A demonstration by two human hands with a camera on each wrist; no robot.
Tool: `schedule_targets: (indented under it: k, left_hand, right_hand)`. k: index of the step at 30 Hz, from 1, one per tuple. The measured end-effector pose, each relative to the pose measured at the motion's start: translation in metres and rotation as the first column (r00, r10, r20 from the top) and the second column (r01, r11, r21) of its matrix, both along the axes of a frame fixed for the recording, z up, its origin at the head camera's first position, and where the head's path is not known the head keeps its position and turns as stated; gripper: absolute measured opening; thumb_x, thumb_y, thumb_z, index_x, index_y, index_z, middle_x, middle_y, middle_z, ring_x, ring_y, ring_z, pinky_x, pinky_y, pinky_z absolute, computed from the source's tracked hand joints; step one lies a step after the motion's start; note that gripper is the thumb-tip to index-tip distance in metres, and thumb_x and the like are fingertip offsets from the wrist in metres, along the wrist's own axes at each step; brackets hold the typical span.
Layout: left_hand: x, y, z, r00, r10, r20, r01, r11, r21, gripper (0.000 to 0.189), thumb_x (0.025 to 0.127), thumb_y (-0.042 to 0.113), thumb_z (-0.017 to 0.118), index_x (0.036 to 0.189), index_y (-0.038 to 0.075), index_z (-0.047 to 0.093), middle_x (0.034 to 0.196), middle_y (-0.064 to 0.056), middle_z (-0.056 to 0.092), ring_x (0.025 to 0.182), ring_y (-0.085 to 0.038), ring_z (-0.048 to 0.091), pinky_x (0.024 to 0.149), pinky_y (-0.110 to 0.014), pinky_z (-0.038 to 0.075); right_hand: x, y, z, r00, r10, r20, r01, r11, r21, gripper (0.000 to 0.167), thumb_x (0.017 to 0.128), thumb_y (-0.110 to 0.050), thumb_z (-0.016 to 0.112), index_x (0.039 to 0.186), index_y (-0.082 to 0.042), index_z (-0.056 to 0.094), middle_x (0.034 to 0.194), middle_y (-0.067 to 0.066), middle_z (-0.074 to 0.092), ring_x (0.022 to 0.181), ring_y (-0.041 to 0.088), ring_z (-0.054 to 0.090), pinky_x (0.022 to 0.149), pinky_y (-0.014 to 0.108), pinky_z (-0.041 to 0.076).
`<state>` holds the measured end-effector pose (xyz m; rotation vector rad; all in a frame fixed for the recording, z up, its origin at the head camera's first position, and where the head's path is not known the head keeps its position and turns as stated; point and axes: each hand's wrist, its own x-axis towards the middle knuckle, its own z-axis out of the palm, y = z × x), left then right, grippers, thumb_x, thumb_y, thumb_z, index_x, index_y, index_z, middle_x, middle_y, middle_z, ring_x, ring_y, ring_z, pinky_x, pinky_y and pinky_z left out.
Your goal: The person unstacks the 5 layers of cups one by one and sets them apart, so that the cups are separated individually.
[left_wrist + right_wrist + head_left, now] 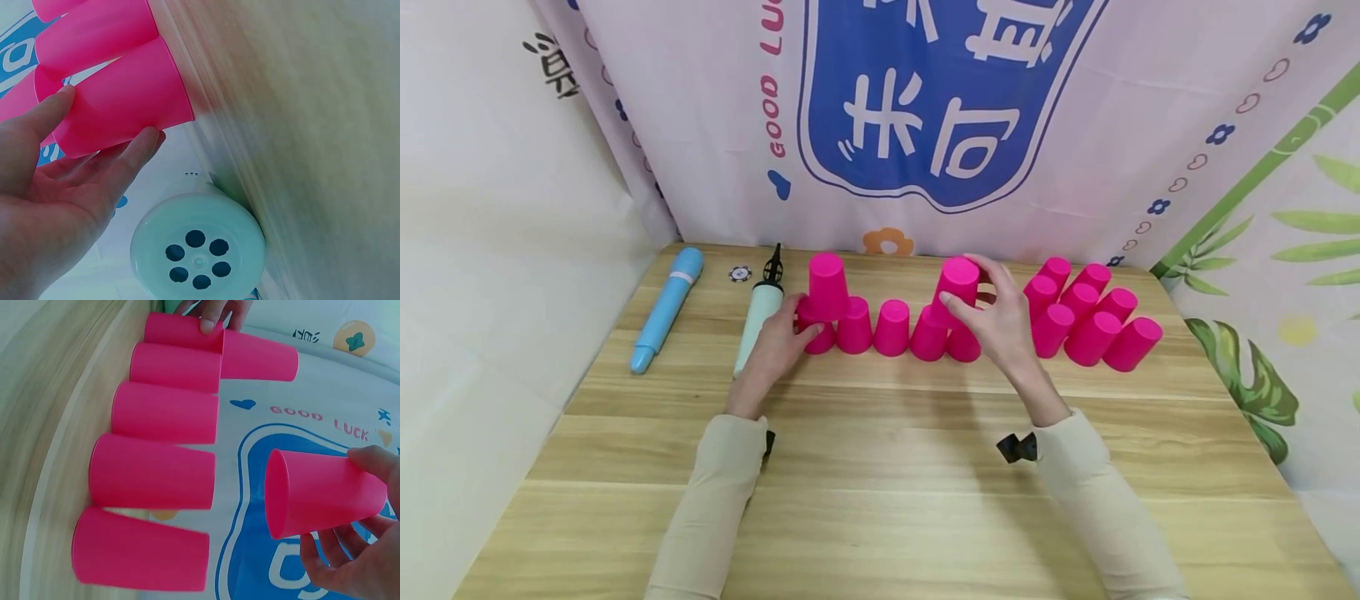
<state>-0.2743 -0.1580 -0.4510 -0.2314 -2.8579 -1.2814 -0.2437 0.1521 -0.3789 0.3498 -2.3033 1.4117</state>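
Right wrist view shows the right hand (367, 553) grasping one cup (322, 492) in the air, apart from the row (167, 412); the left hand (775, 343) pinches the row's end cup (824, 340), below a stacked cup (828, 285).

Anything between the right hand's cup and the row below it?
Nothing visible: the right wrist view shows an open gap between the held cup and the row of cups. The upper cup rests on the row's left end, off to the side.
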Motion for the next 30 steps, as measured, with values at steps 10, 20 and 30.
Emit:
schedule_targets:
  k: [10, 20, 30]
  left_hand:
    - [0.0, -0.001, 0.0, 1.0, 0.002, 0.001, -0.002, 1.0, -0.005, 0.06, 0.097, 0.017, 0.059, 0.146, 0.0, 0.029, 0.134, -0.022, 0.05, 0.116, -0.035, 0.054, 0.098, -0.045, 0.047]
    - [-0.001, -0.002, 0.0, 1.0, 0.003, 0.005, -0.003, 1.0, -0.005, 0.061, 0.097, 0.018, 0.059, 0.146, 0.0, 0.029, 0.135, -0.022, 0.05, 0.117, -0.035, 0.053, 0.099, -0.046, 0.046]
    - [-0.002, -0.001, 0.001, 1.0, -0.003, 0.008, 0.003, 1.0, -0.003, 0.061, 0.097, 0.018, 0.059, 0.146, -0.001, 0.029, 0.135, -0.023, 0.05, 0.116, -0.035, 0.053, 0.099, -0.045, 0.047]
  right_hand:
    - [0.002, 0.018, -0.001, 0.999, -0.05, 0.0, 0.05, 0.999, -0.016, 0.058, 0.079, -0.022, 0.08, 0.131, -0.015, 0.057, 0.12, 0.004, 0.058, 0.105, 0.019, 0.057, 0.087, 0.042, 0.053]
    - [0.007, 0.036, -0.007, 0.995, -0.095, 0.026, 0.095, 0.995, 0.002, 0.059, 0.08, -0.022, 0.079, 0.134, -0.013, 0.055, 0.118, 0.005, 0.056, 0.1, 0.017, 0.056, 0.086, 0.037, 0.052]
    - [0.015, 0.053, -0.013, 0.988, -0.154, 0.034, 0.153, 0.988, 0.013, 0.057, 0.08, -0.021, 0.078, 0.132, -0.014, 0.057, 0.118, 0.005, 0.057, 0.104, 0.016, 0.056, 0.088, 0.031, 0.052]
